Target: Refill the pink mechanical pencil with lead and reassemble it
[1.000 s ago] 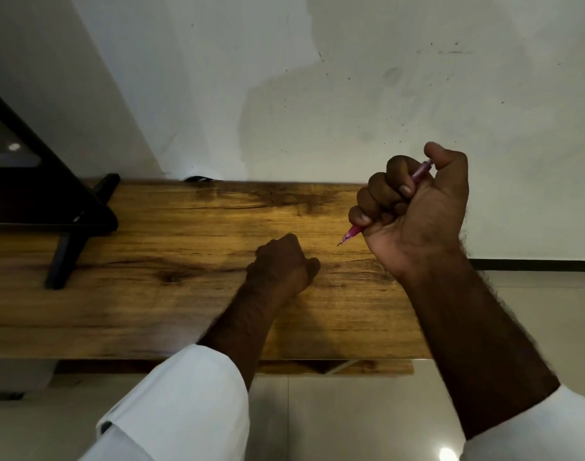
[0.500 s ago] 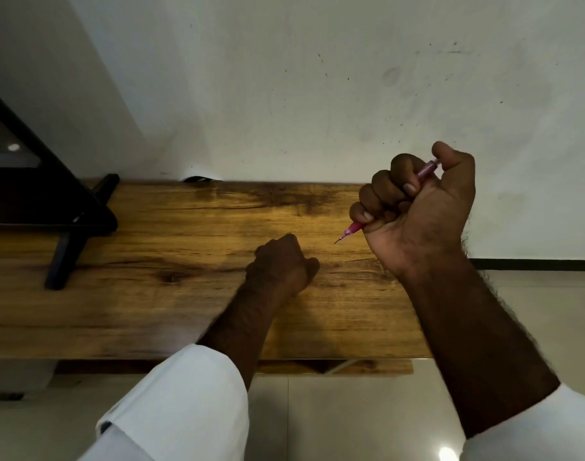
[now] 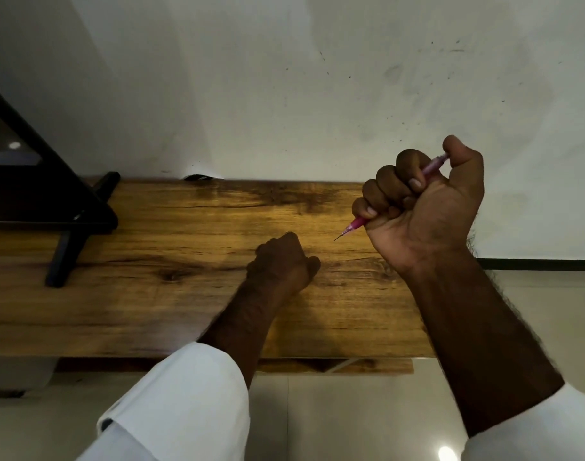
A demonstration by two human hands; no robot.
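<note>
Right grip (image 3: 424, 207), raised above the bench's right end and nearest to me, is curled round the pink mechanical pencil (image 3: 357, 223), thumb over its upper end, fine tip slanting down and left. Against half a second ago, the thumb sits slightly higher and further right, and the tip has crept up a touch; little else has changed. Left grip (image 3: 281, 264) stays where it was, balled into a fist resting on the bench (image 3: 151, 311), nothing showing in it, just below and left of the pencil tip, apart from it. Both white sleeves are pushed back from the forearms. The bench's near edge runs under the left forearm, its right edge under the right wrist, with tiled floor (image 3: 351, 420) beyond. Bare wood lies between the left grip and a black stand (image 3: 68, 207) at the far left. The far edge meets a pale wall (image 3: 284, 94).
</note>
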